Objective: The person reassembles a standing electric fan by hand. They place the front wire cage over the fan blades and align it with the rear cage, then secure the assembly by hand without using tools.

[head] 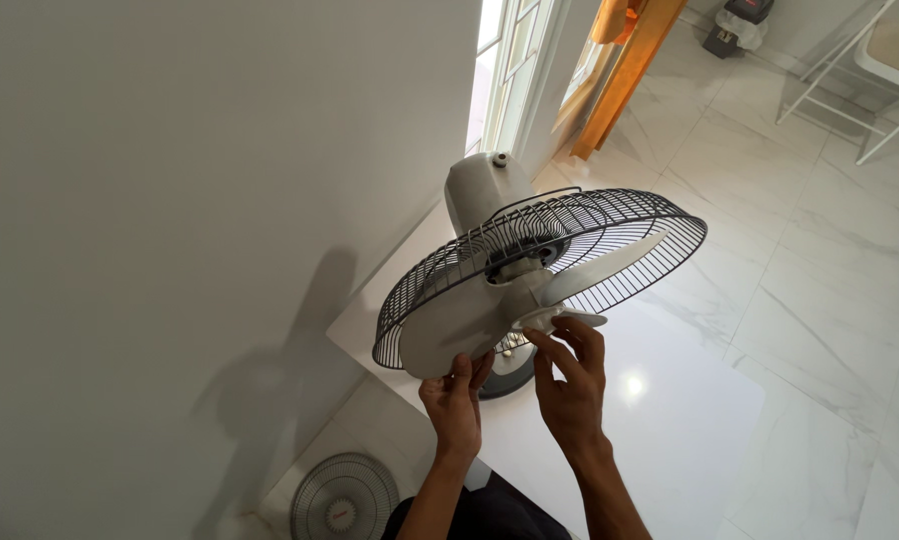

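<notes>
Head view. The fan [530, 260] stood on its stand beside the white wall [170, 200], head tipped back, front guard off and only the rear guard [630, 225] on it. The blades [480, 315] sat bare on the hub.

Left hand [457, 400]: fingers curled up around the lower edge of the nearest blade, pinching it. Right hand [570, 385]: fingers half open, tips closing on the small cap [550, 320] at the centre of the blades, just above that hand. Whether the tips had real purchase on the cap I could not tell.

Risks as I judged them. The blade was thin plastic and held only at its rim; a hard twist at the cap against that grip could bend or crack it. If the left hand slipped, the blades would turn freely and the cap would not move on its thread. The fan head was tilted and high on a thin stand, so a strong pull towards the person could rock the base [505, 375], which lay just beyond the left hand. A loosened cap could drop to the tiled floor [820, 300] and roll.

Around: the removed front guard [345, 497] lay flat on the floor, below and left of the left hand, near the person's feet and easy to step on. Far beyond the right hand, a white folding chair [875, 70] and an orange curtain [625, 70] by the doorway, both well apart. Nothing stood between the hands and the hub.
</notes>
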